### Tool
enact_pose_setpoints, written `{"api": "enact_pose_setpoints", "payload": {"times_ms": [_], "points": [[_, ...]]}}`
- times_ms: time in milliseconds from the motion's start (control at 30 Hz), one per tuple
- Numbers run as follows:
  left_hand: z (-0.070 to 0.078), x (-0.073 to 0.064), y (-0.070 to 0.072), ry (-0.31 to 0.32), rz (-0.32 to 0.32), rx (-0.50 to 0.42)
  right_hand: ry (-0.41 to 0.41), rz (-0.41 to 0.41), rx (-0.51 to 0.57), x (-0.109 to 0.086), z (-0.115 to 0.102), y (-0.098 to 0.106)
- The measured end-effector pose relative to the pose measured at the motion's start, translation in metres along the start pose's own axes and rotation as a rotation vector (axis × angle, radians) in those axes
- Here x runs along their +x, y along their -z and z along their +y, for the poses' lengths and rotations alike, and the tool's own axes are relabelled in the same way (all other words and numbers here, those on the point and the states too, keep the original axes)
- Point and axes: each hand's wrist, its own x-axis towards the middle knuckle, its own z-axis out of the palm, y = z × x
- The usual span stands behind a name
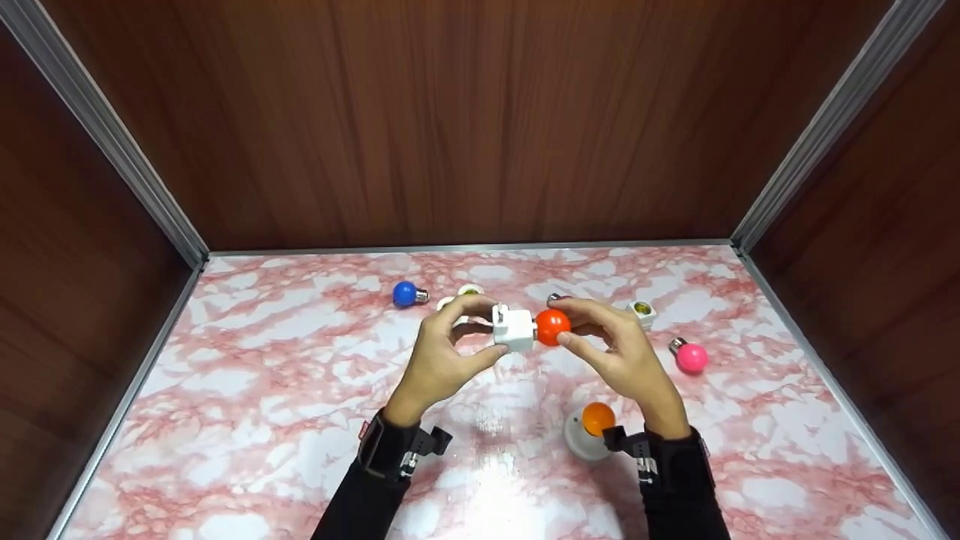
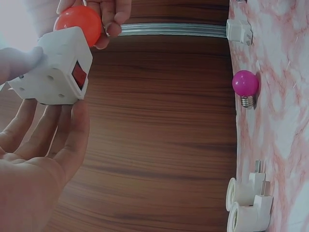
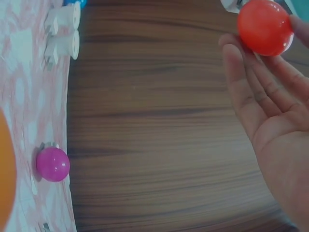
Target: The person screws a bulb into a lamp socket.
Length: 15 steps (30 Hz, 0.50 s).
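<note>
walled by brown panels (image 1: 480,135) at 9, 12 and 3 o'clock, with room toward 7; above marbled tabletop (image 1: 247,420), gripping a boxy white socket (image 1: 514,331) in the half-curled left hand (image 1: 441,356), pinching a glossy red-orange bulb (image 1: 553,328) at its 3 o'clock with the right hand (image 1: 628,349)

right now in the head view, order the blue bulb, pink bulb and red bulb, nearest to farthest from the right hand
1. Red bulb, in the right hand
2. Pink bulb, right of that hand
3. Blue bulb, leftmost bulb
</note>
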Motion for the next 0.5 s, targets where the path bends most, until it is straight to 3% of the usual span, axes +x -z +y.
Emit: {"api": "enact_pose_setpoints", "payload": {"times_ms": [233,500], "points": [[-0.0003,-0.0004,-0.0005,-0.016,0.004,0.021,-0.069,0.027,-0.030,0.0002,-0.0025,-0.0014],[-0.0001,0.0001,0.0011,-0.013,0.018,0.023,-0.028,-0.014,-0.009,0.0005,-0.0021,-0.0002]]}}
